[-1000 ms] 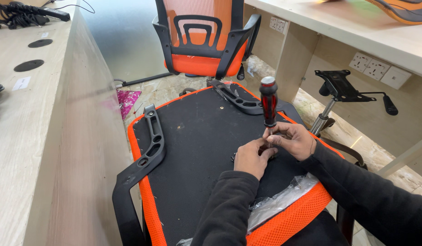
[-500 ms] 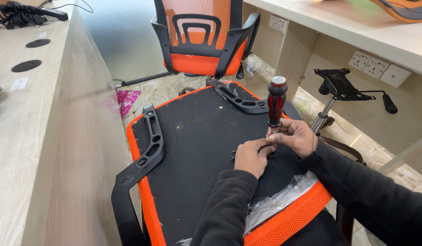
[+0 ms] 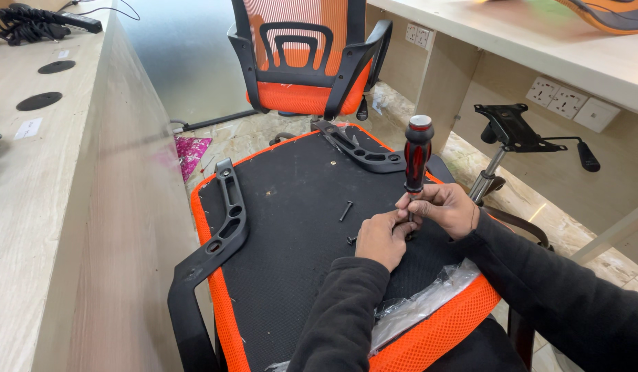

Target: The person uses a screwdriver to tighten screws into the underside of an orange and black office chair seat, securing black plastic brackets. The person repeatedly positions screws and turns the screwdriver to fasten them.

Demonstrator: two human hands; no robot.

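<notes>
An orange chair seat (image 3: 429, 331) lies upside down with its black underside facing up. The person's 2 hands meet near the right side of it. The right hand (image 3: 444, 209) is curled around the thin metal shaft of a screwdriver (image 3: 417, 157), just under the red and black handle. The screwdriver stands almost straight up, with its silver cap at the top and its tip down on the seat. The left hand (image 3: 379, 239) is right beside it, and its fingers are pinched in at the bottom of the shaft, touching the right hand. What the fingers pinch is too small to tell. A loose black screw (image 3: 345, 211) lies on the black underside, a little to the left of the hands, and a second small one (image 3: 351, 240) sits just beside the left hand. A black armrest (image 3: 226, 227) is on the left edge of the seat, and another armrest (image 3: 357, 146) is on the far edge. Clear plastic wrap (image 3: 429, 296) is bunched by the sleeves. A chair base mount (image 3: 511, 127) stands on its post to the right.
</notes>
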